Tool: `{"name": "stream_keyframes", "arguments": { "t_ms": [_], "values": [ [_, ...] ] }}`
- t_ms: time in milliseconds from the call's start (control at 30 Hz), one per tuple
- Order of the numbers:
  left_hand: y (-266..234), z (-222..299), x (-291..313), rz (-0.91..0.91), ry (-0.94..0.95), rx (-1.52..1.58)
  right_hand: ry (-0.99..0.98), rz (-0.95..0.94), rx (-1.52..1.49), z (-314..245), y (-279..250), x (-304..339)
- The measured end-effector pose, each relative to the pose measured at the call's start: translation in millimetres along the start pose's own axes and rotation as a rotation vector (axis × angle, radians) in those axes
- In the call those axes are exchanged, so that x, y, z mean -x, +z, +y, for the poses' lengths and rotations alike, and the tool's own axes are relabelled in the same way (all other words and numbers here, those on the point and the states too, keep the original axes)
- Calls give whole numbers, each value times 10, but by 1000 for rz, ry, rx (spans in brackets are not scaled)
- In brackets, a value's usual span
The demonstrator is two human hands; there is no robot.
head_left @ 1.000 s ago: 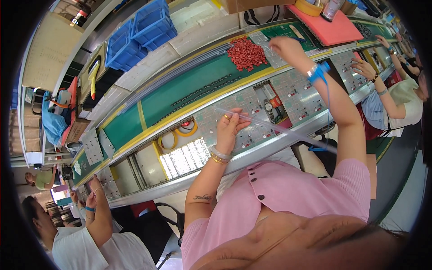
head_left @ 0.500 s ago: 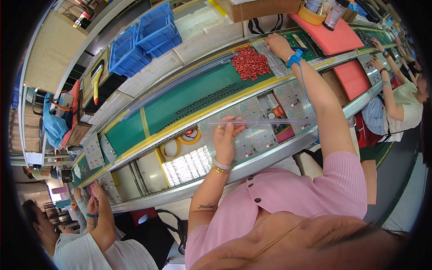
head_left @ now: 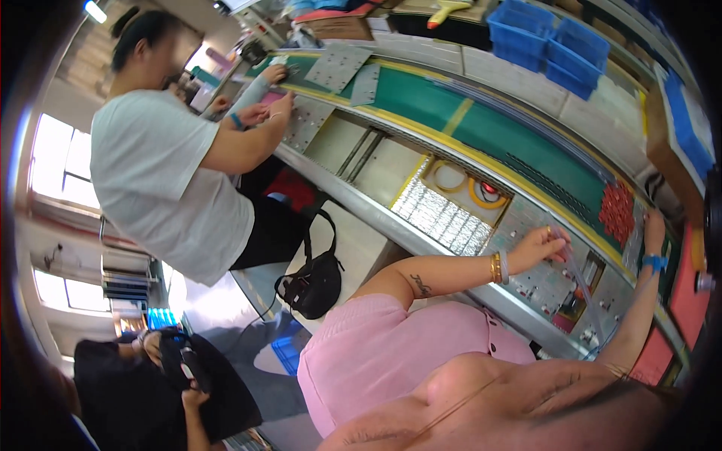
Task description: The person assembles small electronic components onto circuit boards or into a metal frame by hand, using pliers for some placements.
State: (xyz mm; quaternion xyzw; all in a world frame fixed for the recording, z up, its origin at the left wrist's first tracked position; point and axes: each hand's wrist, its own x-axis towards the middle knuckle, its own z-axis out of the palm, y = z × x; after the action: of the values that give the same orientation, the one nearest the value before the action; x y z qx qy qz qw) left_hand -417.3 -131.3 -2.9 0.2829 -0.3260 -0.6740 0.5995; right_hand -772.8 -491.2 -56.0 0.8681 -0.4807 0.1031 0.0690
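My left hand (head_left: 544, 246) is closed around one end of a long, clear plastic tube (head_left: 583, 284). The tube slants over the circuit boards (head_left: 526, 229) on the near rail of the line. At the far right, my right hand (head_left: 653, 224) reaches across to the far side of the line, just past a heap of small red parts (head_left: 617, 212). A blue wrist strap (head_left: 654, 262) with a cord is on that arm. The right fingers are small and partly hidden, so I cannot make out their grip.
Rows of small black parts (head_left: 553, 184) lie on the green belt (head_left: 410, 96). Tape rolls (head_left: 485, 193) sit beside a silvery panel (head_left: 444, 218). Blue bins (head_left: 519, 34) stand behind. A person in white (head_left: 165, 165) works at left; another in black (head_left: 135, 391) stands behind. A black bag (head_left: 316, 278) rests nearby.
The view has swung to the left, so the line and both hands appear farther right. The tube stays in my left hand and now slants more steeply. My right hand remains at the far side.
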Motion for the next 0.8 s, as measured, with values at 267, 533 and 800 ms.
{"name": "stream_keyframes", "arguments": {
  "t_ms": [267, 533, 800],
  "values": [
    [-17, 151, 95, -115, -12, 5, 120, 96, -893, -2437, -1811, 442],
    [164, 384, 268, -272, -62, -237, -100, 14, -1240, -3480, -2118, 1193],
    [302, 384, 386, -282, -117, -206, 73, 130, -1393, -3591, -2017, 1399]
  ]
}}
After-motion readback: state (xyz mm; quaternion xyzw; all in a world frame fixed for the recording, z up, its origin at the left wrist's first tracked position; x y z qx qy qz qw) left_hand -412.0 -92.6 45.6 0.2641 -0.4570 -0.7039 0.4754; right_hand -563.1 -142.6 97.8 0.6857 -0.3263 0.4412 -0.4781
